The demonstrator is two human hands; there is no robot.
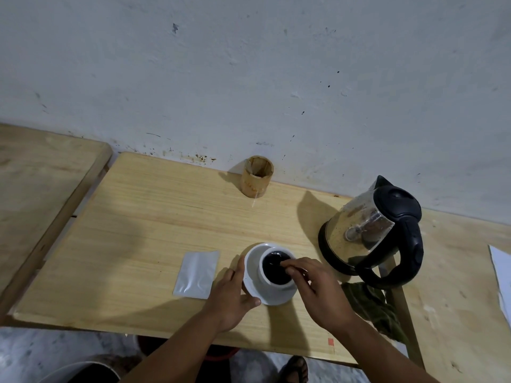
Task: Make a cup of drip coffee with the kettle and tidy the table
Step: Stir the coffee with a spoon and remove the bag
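Near the table's front edge, the left hand grips the saucer; the right hand pinches something indistinct over the cup, between silver sachet and kettle.

From the cup, your widest open tabletop runs from 9 to 12 o'clock. At 9 o'clock the silver sachet lies flat just beside the saucer. The bamboo holder stands at 12 o'clock, well apart, against the wall. The kettle blocks 2 o'clock closely, and the green cloth lies at 4 o'clock.
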